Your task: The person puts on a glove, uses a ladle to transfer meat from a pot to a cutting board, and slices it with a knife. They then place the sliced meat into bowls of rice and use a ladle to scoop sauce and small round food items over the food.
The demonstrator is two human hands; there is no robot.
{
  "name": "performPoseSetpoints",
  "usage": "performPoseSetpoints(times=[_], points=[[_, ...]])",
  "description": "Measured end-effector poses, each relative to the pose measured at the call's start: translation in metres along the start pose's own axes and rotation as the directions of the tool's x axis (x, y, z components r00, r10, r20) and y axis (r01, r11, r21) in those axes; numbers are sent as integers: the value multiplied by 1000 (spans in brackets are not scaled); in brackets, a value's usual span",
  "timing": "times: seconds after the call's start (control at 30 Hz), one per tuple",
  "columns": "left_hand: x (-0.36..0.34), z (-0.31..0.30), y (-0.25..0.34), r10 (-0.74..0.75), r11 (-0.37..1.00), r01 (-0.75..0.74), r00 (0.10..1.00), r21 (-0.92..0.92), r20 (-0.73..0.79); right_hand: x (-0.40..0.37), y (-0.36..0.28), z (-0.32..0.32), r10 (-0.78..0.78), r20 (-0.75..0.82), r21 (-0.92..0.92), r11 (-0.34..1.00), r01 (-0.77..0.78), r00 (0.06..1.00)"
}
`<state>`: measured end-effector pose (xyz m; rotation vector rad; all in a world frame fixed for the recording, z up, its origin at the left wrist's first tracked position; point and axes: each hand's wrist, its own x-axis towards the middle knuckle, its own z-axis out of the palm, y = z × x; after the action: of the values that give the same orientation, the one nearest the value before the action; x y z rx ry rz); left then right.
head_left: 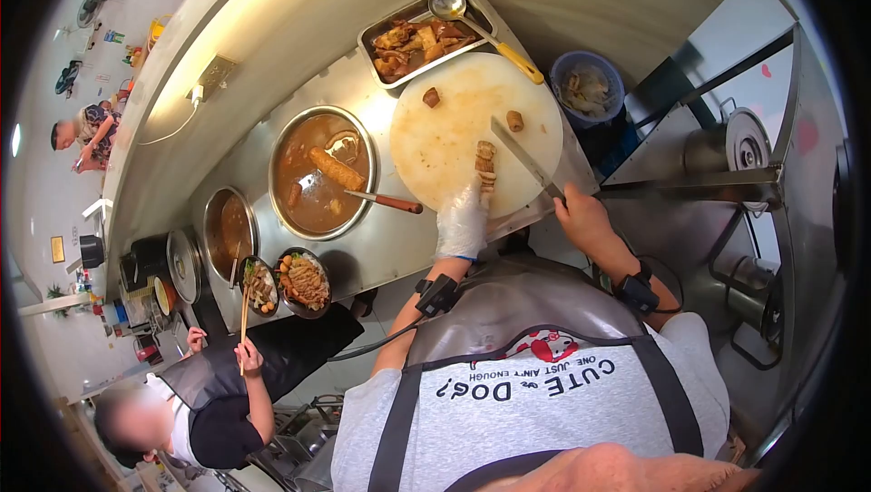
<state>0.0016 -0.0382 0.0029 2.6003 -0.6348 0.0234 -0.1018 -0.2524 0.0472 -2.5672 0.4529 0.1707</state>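
Observation:
On the round white cutting board (435, 156) lies a brown, log-shaped piece of food cut into slices (486, 165). My left hand (461, 221), in a clear plastic glove, is closed at the near end of these slices, its fingertips against them. My right hand (585, 220) is bare and wrapped round the handle of a knife (526, 158). The blade points away to the left over the board, just right of the slices. Two separate brown chunks rest farther off, one (431, 97) at the back left and one (515, 121) beside the knife tip.
Behind the board stands a metal tray (365, 47) of braised food, with a yellow-handled ladle (508, 54) across its corner. A pot of broth (274, 174) is to the left. A bucket (594, 117) stands right. At far left, a co-worker holds chopsticks (243, 329) over bowls.

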Motion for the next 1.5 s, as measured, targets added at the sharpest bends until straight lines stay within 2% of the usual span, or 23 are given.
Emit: performPoseSetpoints(times=[0.07,0.1,0.13,0.17,0.2,0.23,0.27,0.3,0.37,0.5,0.53,0.63,0.67,0.7,0.77,0.83,0.9,1.03,1.13,1.2,1.3,1.4,1.5], points=[[0,-22,13,-26,999,24,998,38,63,-11,11,15,28,-69,291,957,-7,997],[1,-32,18,-56,996,46,991,81,123,-17,10,20,35,-70,290,957,-13,997],[2,-34,18,-52,996,42,990,79,129,-23,9,24,149,29,403,903,-147,988],[8,-34,17,104,991,-108,993,81,52,-30,8,28,246,138,497,821,-282,959],[14,-35,17,258,962,-254,966,95,-28,-36,4,31,250,137,498,819,-285,959],[19,-36,20,263,961,-260,964,94,-27,-41,-2,34,299,195,592,724,-355,934],[23,-36,25,306,936,-317,947,151,95,-46,-6,37,338,258,670,613,-419,905],[25,-36,28,335,904,-378,917,201,216,-52,-8,42,340,255,670,613,-419,905],[19,-33,23,320,918,-362,917,160,238,-59,-9,55,360,251,764,496,-413,898],[9,-37,14,298,940,-332,912,79,284,-67,-13,65,384,267,803,419,-424,884],[7,-37,13,303,938,-338,908,77,287,-66,-11,72,384,292,834,345,-430,876],[6,-22,1,235,971,-241,952,3,196,-64,-11,78,389,326,885,195,-423,862],[3,-9,-10,244,969,-241,968,-62,56,-65,-14,80,393,348,899,118,-421,852],[3,-9,-12,237,961,-247,968,-126,-84,-66,-14,84,391,350,898,117,-423,851],[8,-7,-15,237,971,-237,971,-37,-20,-66,-15,97,373,368,922,-28,-386,852],[21,-15,-8,227,972,-229,973,55,39,-62,-19,107,364,370,924,-53,-378,855],[34,-23,4,254,945,-298,927,133,275,-58,-26,114,354,371,926,-76,-369,858],[48,-20,8,257,954,-287,934,93,247,-48,-43,122,350,378,926,-135,-353,857],[57,-22,11,313,929,-348,921,128,232,-44,-48,125,342,394,919,-146,-365,853],[63,-25,15,367,913,-403,879,62,303,-41,-47,129,332,407,914,-144,-380,851],[64,-16,9,378,915,-403,877,26,298,-38,-45,135,296,425,905,-129,-406,855],[63,-4,7,307,945,-326,907,18,286,-32,-47,137,229,436,900,-96,-426,870],[59,4,4,274,962,-270,944,-50,186,-22,-39,139,177,468,881,-19,-473,866]])
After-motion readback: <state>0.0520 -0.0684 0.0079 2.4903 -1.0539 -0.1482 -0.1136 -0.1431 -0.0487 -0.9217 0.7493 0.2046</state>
